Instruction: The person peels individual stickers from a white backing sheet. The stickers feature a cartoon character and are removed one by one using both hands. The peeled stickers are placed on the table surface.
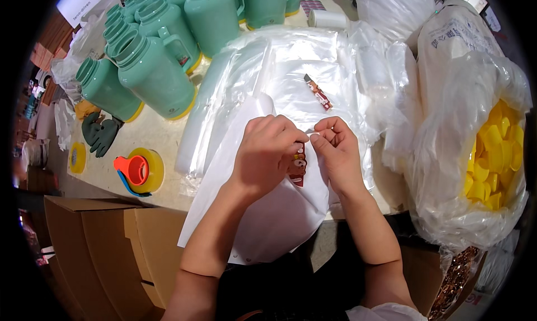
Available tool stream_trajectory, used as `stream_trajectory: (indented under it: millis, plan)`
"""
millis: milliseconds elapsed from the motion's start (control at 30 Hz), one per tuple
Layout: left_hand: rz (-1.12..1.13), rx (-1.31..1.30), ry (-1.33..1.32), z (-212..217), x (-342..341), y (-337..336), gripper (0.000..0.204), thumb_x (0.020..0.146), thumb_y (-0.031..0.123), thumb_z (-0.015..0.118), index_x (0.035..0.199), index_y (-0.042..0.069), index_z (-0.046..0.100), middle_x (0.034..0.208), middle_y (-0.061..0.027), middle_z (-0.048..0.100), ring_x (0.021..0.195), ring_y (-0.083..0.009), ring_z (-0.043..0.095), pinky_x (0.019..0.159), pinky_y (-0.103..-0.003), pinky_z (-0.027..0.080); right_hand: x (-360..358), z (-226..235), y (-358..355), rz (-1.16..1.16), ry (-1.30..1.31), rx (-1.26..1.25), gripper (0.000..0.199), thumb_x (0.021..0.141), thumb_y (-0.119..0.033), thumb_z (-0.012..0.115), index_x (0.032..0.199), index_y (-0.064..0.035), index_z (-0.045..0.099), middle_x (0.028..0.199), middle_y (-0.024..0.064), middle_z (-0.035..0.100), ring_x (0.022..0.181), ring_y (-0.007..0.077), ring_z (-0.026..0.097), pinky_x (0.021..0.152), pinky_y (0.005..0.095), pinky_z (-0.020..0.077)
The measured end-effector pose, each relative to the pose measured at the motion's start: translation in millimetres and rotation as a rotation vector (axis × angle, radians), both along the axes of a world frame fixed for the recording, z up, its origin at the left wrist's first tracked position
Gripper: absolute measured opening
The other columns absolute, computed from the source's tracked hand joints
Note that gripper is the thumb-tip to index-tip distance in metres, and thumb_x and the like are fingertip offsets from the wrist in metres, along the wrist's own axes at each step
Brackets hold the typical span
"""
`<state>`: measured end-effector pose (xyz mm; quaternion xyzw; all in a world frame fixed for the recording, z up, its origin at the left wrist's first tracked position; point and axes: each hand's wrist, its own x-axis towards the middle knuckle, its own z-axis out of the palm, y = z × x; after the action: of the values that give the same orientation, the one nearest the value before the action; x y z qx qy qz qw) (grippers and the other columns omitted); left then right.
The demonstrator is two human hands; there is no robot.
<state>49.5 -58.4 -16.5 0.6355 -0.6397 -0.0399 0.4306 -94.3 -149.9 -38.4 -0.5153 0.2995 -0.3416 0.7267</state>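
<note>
A large white sheet [260,229] lies over the front edge of the table and hangs toward my lap. My left hand [265,153] is closed at its upper part, fingers bent and thumb pressed in. Just under those fingertips a small brown-and-red cartoon label [298,173] shows against the white. Close by on the right, my right hand [337,147] pinches thumb to forefinger on a thin pale bit, too small to name. Farther off, a similar narrow cartoon-printed piece [319,91] with a dark tip rests on stacked clear plastic bags [302,58].
Several green jugs [154,75] with yellow bases crowd the back left. Nearer are a dark glove [100,133], a yellow tape roll [155,173] and an orange ring [132,170]. A plastic sack [442,170] of yellow parts stands right; a cardboard box [106,254] sits below left.
</note>
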Motion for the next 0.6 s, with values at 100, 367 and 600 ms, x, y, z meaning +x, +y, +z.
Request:
stream_trajectory:
  millis: [100, 367, 600]
  plan:
    - [-0.012, 0.042, -0.014, -5.4, 3.1, 4.1, 0.019, 0.071, -0.003, 0.068, 0.084, 0.01, 0.066, 0.091, -0.0052, 0.061, 0.091, -0.0266, 0.057, 0.086, -0.037, 0.041, 0.9, -0.7, -1.3, 0.021, -0.043, 0.112, 0.012, 0.089, 0.003, 0.059, 0.098, -0.0028, 0.052, 0.072, -0.0045, 0.053, 0.062, 0.0003, 0.042, 0.054, 0.0174, 0.0319]
    - [-0.01, -0.235, -0.098, 8.0, -9.0, 16.8, 0.024, 0.064, -0.009, 0.068, 0.081, 0.007, 0.064, 0.105, -0.0097, 0.061, 0.099, -0.0315, 0.055, 0.085, -0.04, 0.045, -1.6, -23.3, -28.5, -0.254, 0.069, -0.186, 0.009, 0.089, 0.003, 0.056, 0.096, -0.0023, 0.054, 0.076, -0.0035, 0.052, 0.064, 0.0011, 0.041, 0.057, 0.018, 0.0331]
    - [0.146, -0.403, 0.694, -19.2, -17.4, 18.5, 0.01, 0.086, -0.008, 0.057, 0.094, -0.001, 0.056, 0.095, -0.0127, 0.06, 0.083, -0.0173, 0.058, 0.075, -0.028, 0.048, -6.9, -22.0, -35.0, -0.292, 0.422, -0.414, 0.019, 0.085, -0.001, 0.061, 0.103, -0.0007, 0.055, 0.089, 0.0053, 0.056, 0.08, 0.0118, 0.051, 0.071, 0.0261, 0.0427]
